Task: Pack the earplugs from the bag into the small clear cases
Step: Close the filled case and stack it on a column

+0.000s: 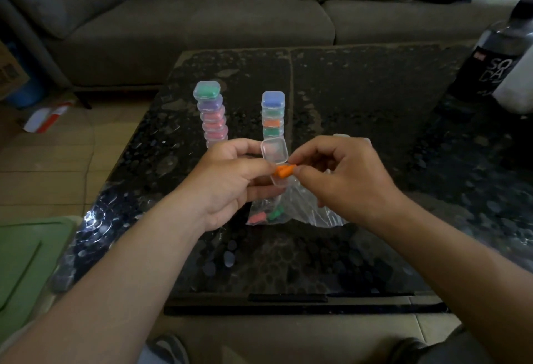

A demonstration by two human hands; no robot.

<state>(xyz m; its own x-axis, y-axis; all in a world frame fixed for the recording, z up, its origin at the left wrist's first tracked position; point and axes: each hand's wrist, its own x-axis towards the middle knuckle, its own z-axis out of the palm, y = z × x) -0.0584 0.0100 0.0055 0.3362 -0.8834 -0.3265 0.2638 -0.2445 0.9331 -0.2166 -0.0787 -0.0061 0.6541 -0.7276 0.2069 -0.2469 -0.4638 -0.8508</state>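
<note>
Bare forearms [129,262], bare left hand [227,181] and right hand [343,179]

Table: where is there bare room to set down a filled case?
Bare table lies right of the right stack, up to the bottle, and between the bag and the near edge. The middle is crowded: left stack, bag, left hand holding the open case, right hand pinching orange earplugs.

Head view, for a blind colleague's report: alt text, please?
The left hand holds an open clear case while the right hand pinches orange earplugs at it. Behind stand two stacks of filled cases; the bag lies on the table.
</note>
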